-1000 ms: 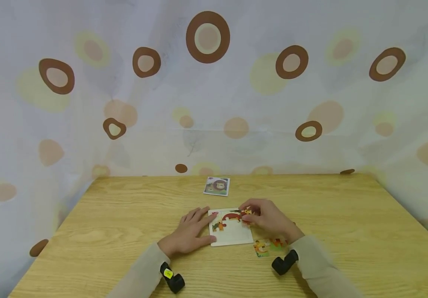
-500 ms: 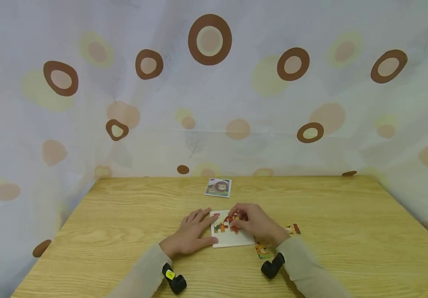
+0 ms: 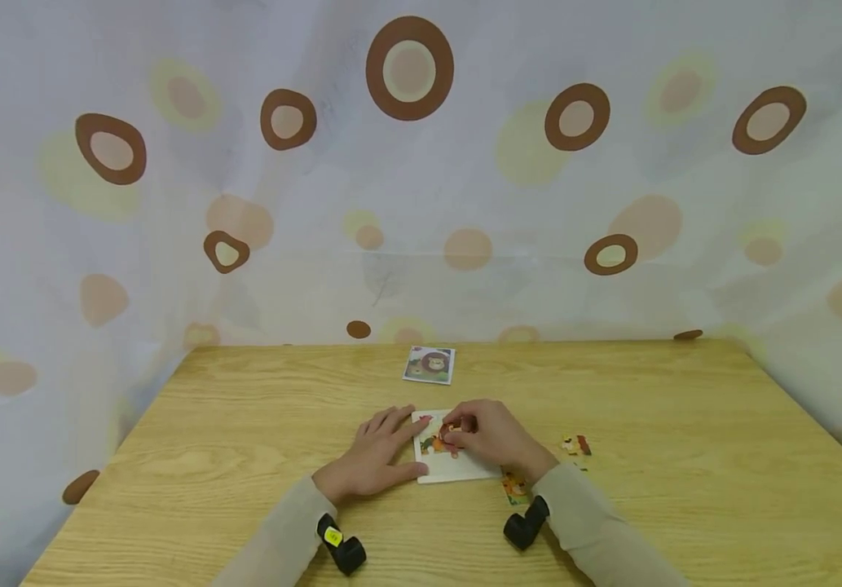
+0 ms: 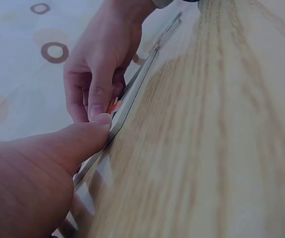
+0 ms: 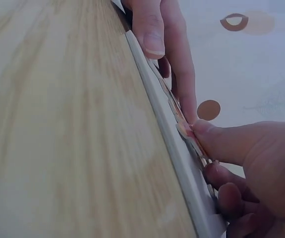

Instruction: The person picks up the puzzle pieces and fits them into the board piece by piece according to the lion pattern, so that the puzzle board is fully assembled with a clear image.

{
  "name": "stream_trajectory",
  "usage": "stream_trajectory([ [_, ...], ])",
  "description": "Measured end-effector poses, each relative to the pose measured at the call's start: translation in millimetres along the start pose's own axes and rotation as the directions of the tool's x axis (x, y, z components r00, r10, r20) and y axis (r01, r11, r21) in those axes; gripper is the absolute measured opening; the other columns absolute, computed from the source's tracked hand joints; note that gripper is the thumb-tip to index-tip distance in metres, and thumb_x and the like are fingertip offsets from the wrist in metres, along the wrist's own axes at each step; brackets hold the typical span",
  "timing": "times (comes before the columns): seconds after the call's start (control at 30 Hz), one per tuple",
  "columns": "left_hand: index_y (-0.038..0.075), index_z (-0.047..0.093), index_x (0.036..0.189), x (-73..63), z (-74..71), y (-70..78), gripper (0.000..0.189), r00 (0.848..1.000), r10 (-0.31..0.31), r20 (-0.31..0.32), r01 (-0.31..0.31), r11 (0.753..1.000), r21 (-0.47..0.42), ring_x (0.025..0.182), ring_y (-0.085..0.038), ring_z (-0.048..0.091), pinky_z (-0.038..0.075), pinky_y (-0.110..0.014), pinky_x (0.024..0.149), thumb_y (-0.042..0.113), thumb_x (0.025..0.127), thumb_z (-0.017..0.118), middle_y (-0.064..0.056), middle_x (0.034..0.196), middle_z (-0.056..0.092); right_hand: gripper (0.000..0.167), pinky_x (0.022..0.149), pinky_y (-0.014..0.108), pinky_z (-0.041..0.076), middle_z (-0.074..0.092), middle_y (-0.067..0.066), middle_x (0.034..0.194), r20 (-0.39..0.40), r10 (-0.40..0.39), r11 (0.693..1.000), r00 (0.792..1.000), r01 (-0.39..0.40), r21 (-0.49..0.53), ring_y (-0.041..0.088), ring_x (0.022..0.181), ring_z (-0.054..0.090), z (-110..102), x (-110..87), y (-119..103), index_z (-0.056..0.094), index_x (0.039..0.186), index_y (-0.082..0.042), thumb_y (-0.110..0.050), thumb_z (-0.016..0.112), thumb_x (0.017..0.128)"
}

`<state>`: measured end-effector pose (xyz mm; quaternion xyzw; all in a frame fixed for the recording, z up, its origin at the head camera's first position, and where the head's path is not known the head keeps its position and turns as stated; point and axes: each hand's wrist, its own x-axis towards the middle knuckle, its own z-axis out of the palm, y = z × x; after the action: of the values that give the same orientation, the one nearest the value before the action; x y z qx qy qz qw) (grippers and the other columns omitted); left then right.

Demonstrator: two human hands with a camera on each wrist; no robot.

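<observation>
A square white puzzle tray lies flat on the table, with some coloured jigsaw pieces laid in its upper left part. My left hand rests along the tray's left side, fingers spread and straight, the thumb at its lower left corner. Over the middle of the tray, my right hand pinches a reddish puzzle piece between thumb and fingers. In the right wrist view that piece stands slightly tilted, close over the tray. The right hand hides much of the tray's right part in the head view.
Loose puzzle pieces lie right of the tray: an orange one by its lower right corner, partly under the right wrist, and a red and yellow one farther right. A lion picture card lies near the table's back edge.
My right hand has moved left with the puzzle piece, from the tray's right edge to its middle. Loose pieces on the right have come into view. The left hand stays in place.
</observation>
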<state>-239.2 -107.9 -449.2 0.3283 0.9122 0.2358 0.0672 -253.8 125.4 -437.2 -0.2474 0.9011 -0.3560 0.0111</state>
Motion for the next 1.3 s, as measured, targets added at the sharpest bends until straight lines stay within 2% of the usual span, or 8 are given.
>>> stream_trajectory([
  [0.27,0.017,0.035,0.151,-0.4,-1.0,0.4,0.066,1.0,-0.001,0.0,0.001,1.0,-0.004,0.143,-0.043,0.018,0.018,-0.064,0.108,0.044,0.095,0.056,-0.016,0.157,0.023,0.008,0.052,0.021,0.033,0.051,-0.004,0.062,-0.009,0.037,0.999,0.999,-0.038,-0.035,0.007,0.055,0.041,-2,3.2,-9,0.068,0.087,-0.008,-0.012,0.074,0.084],
  [0.37,0.018,0.035,0.151,1.1,-0.6,-0.7,0.066,1.0,0.002,-0.006,-0.002,1.0,-0.005,0.143,-0.043,0.018,0.018,-0.064,0.108,0.045,0.095,0.056,-0.016,0.157,0.023,0.015,0.051,0.021,0.033,0.049,-0.004,0.06,-0.002,0.04,0.997,0.999,-0.04,-0.061,0.008,0.054,0.041,-4,6.0,-9,0.062,0.078,-0.009,-0.013,0.076,0.083],
  [0.47,0.018,0.035,0.151,2.7,-1.2,-2.0,0.066,1.0,0.005,-0.012,-0.005,1.0,-0.002,0.143,-0.043,0.018,0.018,-0.063,0.108,0.045,0.094,0.056,-0.015,0.157,0.023,0.018,0.05,0.021,0.032,0.047,-0.004,0.059,0.008,0.042,0.996,0.999,-0.042,-0.081,0.008,0.053,0.04,-6,8.7,-9,0.06,0.077,-0.01,-0.015,0.077,0.082],
  [0.73,0.018,0.036,0.15,1.8,-1.8,-0.8,0.066,1.0,0.007,-0.018,-0.007,1.0,-0.008,0.143,-0.042,0.019,0.018,-0.063,0.108,0.045,0.094,0.057,-0.015,0.157,0.023,0.011,0.051,0.021,0.032,0.047,-0.004,0.061,0.021,0.008,0.995,1.0,-0.006,-0.098,0.007,0.054,0.039,-6,4.3,-7,0.062,0.081,-0.01,-0.01,0.071,0.087],
  [0.87,0.017,0.035,0.15,-0.1,0.5,0.6,0.067,1.0,0.006,-0.009,-0.006,1.0,-0.015,0.142,-0.043,0.019,0.018,-0.063,0.107,0.046,0.094,0.057,-0.015,0.157,0.023,0.004,0.055,0.022,0.039,0.054,-0.005,0.069,0.081,-0.025,0.999,0.996,0.027,-0.028,0.007,0.059,0.044,-10,-3.7,-2,0.064,0.089,-0.01,-0.008,0.062,0.091],
  [1.07,0.017,0.035,0.15,-0.3,2.0,0.4,0.066,1.0,0.01,-0.009,-0.01,1.0,-0.02,0.143,-0.043,0.018,0.017,-0.064,0.107,0.046,0.094,0.056,-0.015,0.157,0.023,0.012,0.064,0.024,0.046,0.064,0.0,0.088,0.129,-0.107,0.991,0.986,0.095,0.096,0.006,0.071,0.052,-25,-15.8,14,0.066,0.102,-0.011,-0.01,0.055,0.097],
  [1.17,0.017,0.036,0.15,-0.4,1.0,-0.2,0.066,1.0,0.008,-0.013,-0.009,1.0,-0.023,0.143,-0.043,0.018,0.017,-0.064,0.107,0.046,0.094,0.056,-0.015,0.157,0.023,0.017,0.067,0.024,0.047,0.066,0.002,0.097,0.117,-0.117,0.987,0.986,0.103,0.123,0.006,0.073,0.054,-33,-20.9,20,0.067,0.103,-0.012,-0.006,0.052,0.097],
  [1.3,0.016,0.037,0.149,-0.2,0.9,0.0,0.064,1.0,0.013,-0.014,-0.013,1.0,-0.026,0.143,-0.043,0.018,0.017,-0.065,0.107,0.044,0.095,0.056,-0.016,0.157,0.024,0.017,0.066,0.024,0.047,0.066,0.003,0.095,0.085,-0.111,0.99,0.99,0.102,0.098,0.007,0.072,0.052,-45,-27.5,26,0.067,0.104,-0.012,-0.007,0.052,0.097],
])
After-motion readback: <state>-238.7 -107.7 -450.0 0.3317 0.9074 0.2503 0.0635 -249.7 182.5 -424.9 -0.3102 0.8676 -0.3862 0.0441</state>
